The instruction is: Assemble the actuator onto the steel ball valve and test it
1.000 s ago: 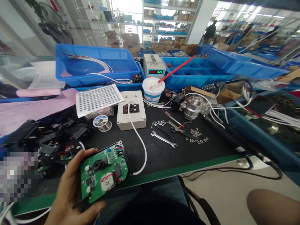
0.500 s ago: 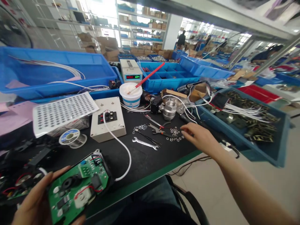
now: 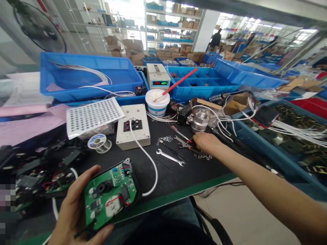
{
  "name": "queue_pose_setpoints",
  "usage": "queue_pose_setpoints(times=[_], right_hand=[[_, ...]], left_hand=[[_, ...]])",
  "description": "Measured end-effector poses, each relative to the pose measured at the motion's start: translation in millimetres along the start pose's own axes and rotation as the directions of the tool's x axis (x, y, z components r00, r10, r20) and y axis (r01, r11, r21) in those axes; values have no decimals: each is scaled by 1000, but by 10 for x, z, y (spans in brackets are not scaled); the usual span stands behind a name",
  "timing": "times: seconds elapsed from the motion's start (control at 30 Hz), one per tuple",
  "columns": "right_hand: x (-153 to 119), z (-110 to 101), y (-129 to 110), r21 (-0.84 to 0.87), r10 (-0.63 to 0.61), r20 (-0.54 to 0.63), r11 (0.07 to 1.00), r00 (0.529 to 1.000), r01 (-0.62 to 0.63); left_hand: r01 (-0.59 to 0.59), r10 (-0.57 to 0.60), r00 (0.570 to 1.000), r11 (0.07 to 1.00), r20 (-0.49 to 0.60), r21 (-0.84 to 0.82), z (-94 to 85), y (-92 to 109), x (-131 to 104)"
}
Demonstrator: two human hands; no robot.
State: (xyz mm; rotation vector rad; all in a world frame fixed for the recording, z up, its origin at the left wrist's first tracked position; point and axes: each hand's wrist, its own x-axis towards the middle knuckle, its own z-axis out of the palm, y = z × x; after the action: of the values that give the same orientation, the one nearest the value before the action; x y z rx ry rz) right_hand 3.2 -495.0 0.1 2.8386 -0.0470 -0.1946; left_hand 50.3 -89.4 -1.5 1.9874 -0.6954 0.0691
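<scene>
My left hand (image 3: 76,207) grips a green circuit board (image 3: 109,194) in its black housing, thumb and fingers round its edges. A white cable (image 3: 155,170) runs from the housing to a beige box with black and red terminals (image 3: 133,134). My right hand (image 3: 206,142) is over the black mat, its fingers curled down beside the tip of a red-and-silver tool (image 3: 181,133). What those fingers hold, if anything, is hidden. Small ring washers (image 3: 203,156) lie just below that hand. Pliers (image 3: 187,146) and a silver open-end wrench (image 3: 170,157) lie to its left.
A solder spool (image 3: 99,143) and a white tub (image 3: 157,105) with a red brush stand around the mat. Behind are a meter (image 3: 158,76) and blue bins (image 3: 89,88). Black assemblies (image 3: 30,177) crowd the left; a parts bin (image 3: 288,136) is at right.
My right hand has moved forward over the washers toward the red-and-silver tool, away from the mat's right side. The camera view has turned left. My left hand still holds the circuit board.
</scene>
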Motion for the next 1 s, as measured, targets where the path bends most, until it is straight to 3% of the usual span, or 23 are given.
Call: queue_pose_setpoints(times=[0.17, 0.27, 0.33, 0.5, 0.6, 0.73, 0.83, 1.0], right_hand=[[-209, -88, 183, 8, -48, -89, 999, 995, 48], [-294, -12, 190, 222, -107, -263, 960, 959, 168], [-302, 52, 84, 337, -104, -308, 918, 946, 211], [-127, 64, -321, 262, -63, -62, 962, 996, 77], [-42, -91, -562, 251, 14, -64, 968, 998, 2], [-47, -337, -1021, 326, -119, -51, 937, 992, 129], [-15, -420, -1338, 226, -191, 29, 957, 981, 180], [81, -418, -1446, 190, -224, 75, 960, 972, 207]], left_hand=[[27, -23, 998, 998, 65, -61, -128, 68, -38], [8, 2, 993, 996, 115, -91, -169, 56, -55], [7, 5, 993, 995, 114, -104, -178, 34, -71], [-1, 13, 996, 992, 94, -128, -163, 20, -101], [-2, 14, 995, 992, 99, -124, -159, 31, -99], [-15, 25, 994, 996, 108, -88, -158, 34, -91], [-18, 27, 996, 995, 87, -94, -154, 44, -96], [-21, 30, 997, 994, 73, -112, -157, 127, -115]])
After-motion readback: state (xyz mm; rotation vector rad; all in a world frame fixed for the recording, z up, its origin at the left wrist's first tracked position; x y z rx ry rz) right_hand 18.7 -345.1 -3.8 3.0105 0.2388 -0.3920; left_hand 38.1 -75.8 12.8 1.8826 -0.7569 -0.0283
